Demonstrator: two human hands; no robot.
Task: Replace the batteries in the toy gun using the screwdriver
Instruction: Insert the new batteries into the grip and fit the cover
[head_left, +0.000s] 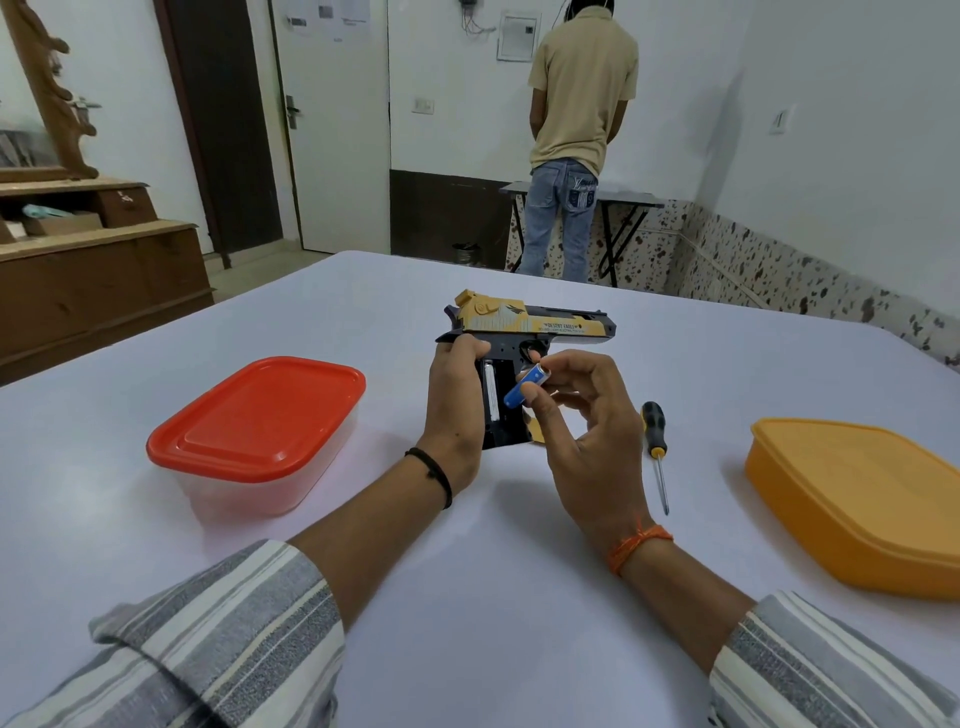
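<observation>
**Two hands at the open battery bay**

Table (467, 519) bears a red-lidded box (257, 415), an orange box (857, 499) and the idle screwdriver (655, 449). Left hand (457, 410) grips the toy gun (524, 332) by its opened handle; one cell already sits inside. Right hand (582, 415) pinches a blue battery (524, 391) just beside the bay. Advice: match polarity, seat the spring end first, keep the gun steady.

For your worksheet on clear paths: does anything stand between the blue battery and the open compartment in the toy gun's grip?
Nothing visible does. The right hand pinches the blue battery right beside the open compartment of the toy gun.
</observation>
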